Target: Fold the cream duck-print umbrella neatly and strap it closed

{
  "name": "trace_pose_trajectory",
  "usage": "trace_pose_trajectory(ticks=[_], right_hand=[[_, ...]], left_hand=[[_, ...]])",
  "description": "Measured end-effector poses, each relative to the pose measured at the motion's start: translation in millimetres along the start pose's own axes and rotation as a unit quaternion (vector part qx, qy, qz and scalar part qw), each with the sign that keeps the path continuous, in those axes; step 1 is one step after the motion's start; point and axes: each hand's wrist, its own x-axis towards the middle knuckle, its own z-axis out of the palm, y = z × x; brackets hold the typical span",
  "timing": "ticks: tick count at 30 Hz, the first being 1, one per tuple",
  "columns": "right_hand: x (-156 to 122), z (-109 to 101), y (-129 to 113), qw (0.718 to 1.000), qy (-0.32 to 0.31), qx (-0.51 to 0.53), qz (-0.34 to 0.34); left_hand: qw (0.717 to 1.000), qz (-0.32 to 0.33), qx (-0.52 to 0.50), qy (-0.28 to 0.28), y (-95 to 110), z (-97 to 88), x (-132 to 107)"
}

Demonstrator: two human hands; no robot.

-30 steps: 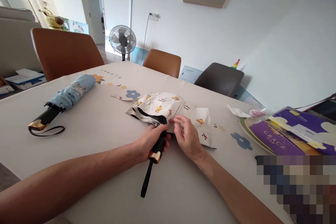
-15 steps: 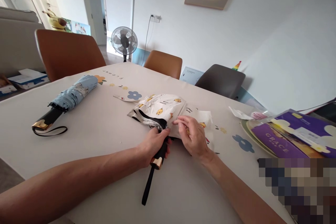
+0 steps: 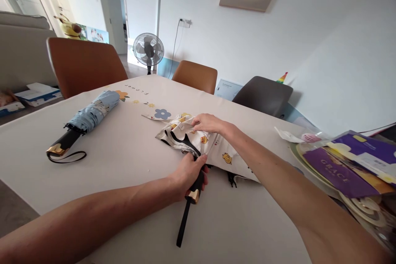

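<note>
A white umbrella point(image 3: 226, 158) with yellow cartoon chicks lies loosely folded on the table, its cloth panels spread to the right. My left hand point(image 3: 188, 173) is wrapped round its black handle, which has a gold end and a black strap point(image 3: 183, 222) hanging towards me. My right hand point(image 3: 208, 123) reaches over the canopy, fingers bent and together on the cloth near its far side; the fingertips are partly hidden. At the left, a light blue umbrella point(image 3: 94, 112) lies rolled up, with a black and gold handle and a wrist loop.
The white tablecloth point(image 3: 123, 198) has printed flowers. On the right side sit purple packages point(image 3: 332, 169) on stacked plates, with a clear plastic bag point(image 3: 312, 137) beside them. Brown chairs point(image 3: 88, 64) and a dark chair point(image 3: 262, 95) line the far edges. A fan point(image 3: 149, 49) stands behind.
My right hand has moved forward and left onto the far part of the canopy, and the forearm now crosses the spread cloth. My left hand still grips the handle. The view shifted slightly.
</note>
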Motion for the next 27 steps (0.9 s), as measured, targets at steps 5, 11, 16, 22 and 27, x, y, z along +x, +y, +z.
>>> trace_pose_trajectory(ticks=[5, 11, 16, 22, 27], right_hand=[[1.6, 3.0, -3.0, 0.999, -0.008, 0.023, 0.023], [8.9, 3.9, -20.6, 0.989, 0.128, 0.067, 0.024], [10.3, 16.2, -25.2, 0.992, 0.097, 0.076, 0.027], [9.2, 12.8, -24.9, 0.962, 0.248, 0.102, 0.045], [-1.9, 8.2, -32.2, 0.954, 0.281, 0.105, -0.017]], left_hand=[[1.0, -0.012, 0.007, -0.005, 0.9, -1.2, 1.1], [1.0, -0.015, -0.02, -0.016, -1.9, -1.7, 3.8], [0.998, -0.01, -0.063, -0.018, -3.7, -2.5, 6.2], [0.996, -0.032, -0.077, -0.019, 0.0, -1.8, 5.3], [0.996, -0.02, -0.088, -0.025, -2.0, -2.1, 7.7]])
